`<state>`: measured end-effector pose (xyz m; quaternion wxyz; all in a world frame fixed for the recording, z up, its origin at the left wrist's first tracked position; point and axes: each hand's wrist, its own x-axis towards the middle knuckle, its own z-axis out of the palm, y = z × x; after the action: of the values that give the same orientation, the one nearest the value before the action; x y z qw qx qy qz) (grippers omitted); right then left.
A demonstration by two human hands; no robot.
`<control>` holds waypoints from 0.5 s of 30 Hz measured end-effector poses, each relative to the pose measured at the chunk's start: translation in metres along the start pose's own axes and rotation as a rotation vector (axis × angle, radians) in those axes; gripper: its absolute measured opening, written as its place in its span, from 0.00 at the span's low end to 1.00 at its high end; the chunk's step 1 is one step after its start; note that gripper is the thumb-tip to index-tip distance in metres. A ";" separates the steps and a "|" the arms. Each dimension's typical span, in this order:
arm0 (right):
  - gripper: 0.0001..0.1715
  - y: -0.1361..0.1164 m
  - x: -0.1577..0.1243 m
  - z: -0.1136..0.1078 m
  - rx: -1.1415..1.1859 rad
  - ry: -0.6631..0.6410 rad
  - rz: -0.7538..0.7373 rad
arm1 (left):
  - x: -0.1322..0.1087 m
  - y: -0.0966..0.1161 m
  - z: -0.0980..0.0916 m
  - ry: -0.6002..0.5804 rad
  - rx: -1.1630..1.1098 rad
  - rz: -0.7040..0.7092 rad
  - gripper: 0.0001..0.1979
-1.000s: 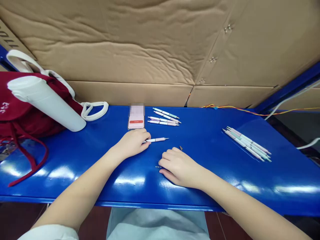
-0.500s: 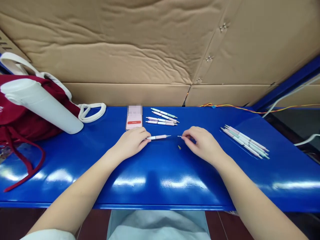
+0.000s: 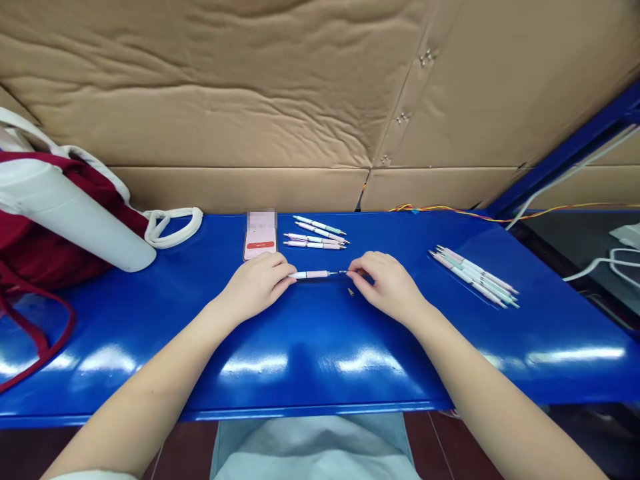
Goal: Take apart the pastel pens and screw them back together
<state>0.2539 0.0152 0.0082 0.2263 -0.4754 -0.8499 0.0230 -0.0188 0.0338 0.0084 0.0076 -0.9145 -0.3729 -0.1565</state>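
My left hand is closed around a white and pink pen held level just over the table, its thin refill tip poking out to the right. Opposite it, my right hand pinches a small, thin metallic piece that looks like a pen spring. This piece lines up with the refill tip and appears to meet it. Below the right fingertips lies a small cone-shaped pen tip on the blue table.
Several pens lie behind my hands, beside a phone. Another group of pens rests at the right. On the left are a white bottle and a dark red bag. Cardboard stands behind; wires run along the rear edge.
The gap between my hands has narrowed: the small spring-like piece has come leftward to the refill tip. The whole view has shifted slightly.
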 end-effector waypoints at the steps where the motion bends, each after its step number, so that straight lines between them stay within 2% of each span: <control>1: 0.09 0.000 0.000 0.000 -0.005 -0.003 -0.001 | 0.000 0.000 0.000 -0.003 -0.002 -0.001 0.14; 15: 0.07 -0.005 0.001 0.000 0.041 -0.054 0.001 | 0.000 0.002 0.000 -0.030 -0.016 -0.018 0.13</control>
<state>0.2496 0.0131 0.0101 0.2132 -0.4704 -0.8546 0.0532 -0.0172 0.0322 0.0091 -0.0067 -0.9135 -0.3798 -0.1456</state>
